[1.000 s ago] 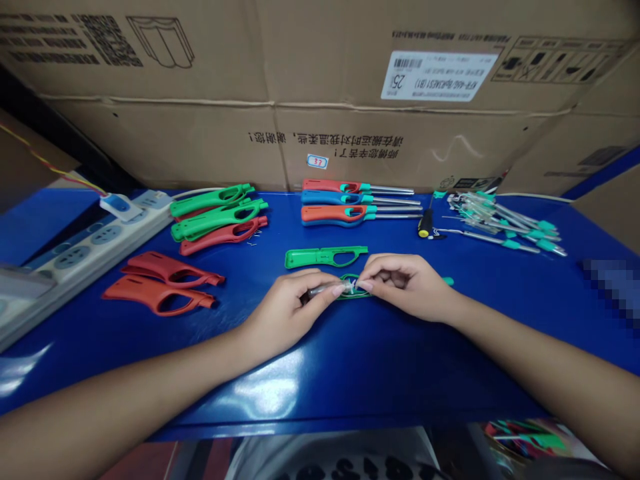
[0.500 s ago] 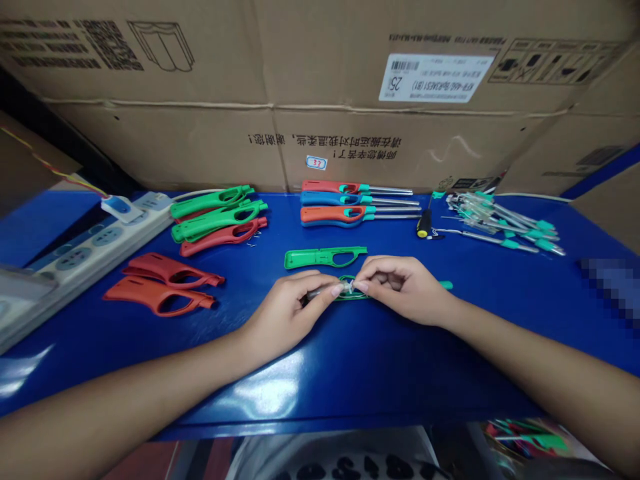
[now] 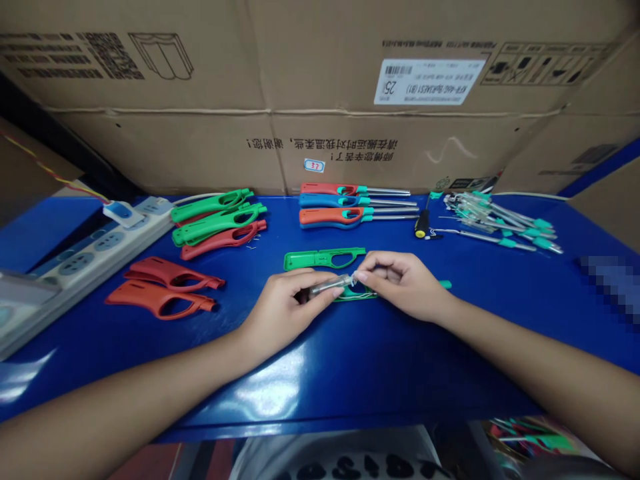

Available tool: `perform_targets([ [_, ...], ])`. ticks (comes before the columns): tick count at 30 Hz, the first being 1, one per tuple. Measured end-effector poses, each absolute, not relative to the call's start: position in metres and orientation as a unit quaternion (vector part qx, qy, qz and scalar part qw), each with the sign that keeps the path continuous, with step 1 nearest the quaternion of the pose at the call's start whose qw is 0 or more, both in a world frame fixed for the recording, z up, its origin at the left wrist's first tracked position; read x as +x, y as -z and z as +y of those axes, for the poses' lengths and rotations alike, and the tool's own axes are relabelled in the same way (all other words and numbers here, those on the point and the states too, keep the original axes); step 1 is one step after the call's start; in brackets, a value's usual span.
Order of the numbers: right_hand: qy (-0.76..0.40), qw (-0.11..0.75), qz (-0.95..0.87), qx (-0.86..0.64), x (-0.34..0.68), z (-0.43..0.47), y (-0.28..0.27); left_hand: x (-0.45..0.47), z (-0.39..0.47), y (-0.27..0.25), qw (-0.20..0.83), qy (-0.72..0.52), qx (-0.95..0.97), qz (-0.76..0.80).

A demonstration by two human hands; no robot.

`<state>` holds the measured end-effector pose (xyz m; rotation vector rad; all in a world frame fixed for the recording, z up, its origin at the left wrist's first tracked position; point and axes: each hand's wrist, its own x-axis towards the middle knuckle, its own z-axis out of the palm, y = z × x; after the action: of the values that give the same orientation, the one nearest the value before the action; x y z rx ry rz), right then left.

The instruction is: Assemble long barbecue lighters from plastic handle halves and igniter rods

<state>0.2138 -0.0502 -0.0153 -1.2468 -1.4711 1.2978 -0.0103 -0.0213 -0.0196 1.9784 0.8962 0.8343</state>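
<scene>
My left hand (image 3: pixel 280 310) is closed around a clear lighter fuel tank (image 3: pixel 327 287), with thumb and forefinger near its right end. My right hand (image 3: pixel 407 287) pinches a small whitish part (image 3: pixel 355 277) at that end; its exact shape is too small to tell. Directly below both hands lies a green lighter handle half (image 3: pixel 357 297) with thin wires in it, partly covered by my fingers. A green tip shows past my right wrist. Just beyond, another green handle half (image 3: pixel 313 259) lies flat on the blue table (image 3: pixel 380 373).
Green and red handle shells (image 3: pixel 215 223) are stacked at left, near orange-red ones (image 3: pixel 160 297) and a power strip (image 3: pixel 80 260). Assembled lighters (image 3: pixel 333 217) lie at the back. A screwdriver (image 3: pixel 423 223) and metal lighter tubes (image 3: pixel 505 223) are at right. A cardboard box (image 3: pixel 200 147) stands behind.
The fuel tank has become more visible in my left hand, its body lifted and tilted between the fingers. My right hand has shifted slightly, still pinching at its end.
</scene>
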Motion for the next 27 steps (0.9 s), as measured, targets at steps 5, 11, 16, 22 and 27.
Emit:
perform_targets([
  [5, -0.502, 0.403, -0.577, -0.503, 0.2124, -0.0522, 0.0170, -0.0084, -0.0235, 0.0196, 0.404, -0.339, 0.777, 0.343],
  [11, -0.497, 0.405, -0.568, -0.516, 0.2096, -0.0550, 0.0166, -0.0065, -0.0260, 0.0191, 0.413, -0.349, 0.772, 0.333],
  [16, -0.502, 0.409, -0.566, -0.510, 0.2068, -0.0553, 0.0142, -0.0065, -0.0267, 0.0195, 0.401, -0.338, 0.790, 0.319],
  [22, -0.550, 0.401, -0.551, -0.483, 0.2129, -0.0503, 0.0118, -0.0082, -0.0236, 0.0194, 0.388, -0.335, 0.795, 0.324],
  [27, -0.560, 0.404, -0.539, -0.483, 0.2128, -0.0509, 0.0134, -0.0083, -0.0243, 0.0204, 0.370, -0.331, 0.807, 0.320],
])
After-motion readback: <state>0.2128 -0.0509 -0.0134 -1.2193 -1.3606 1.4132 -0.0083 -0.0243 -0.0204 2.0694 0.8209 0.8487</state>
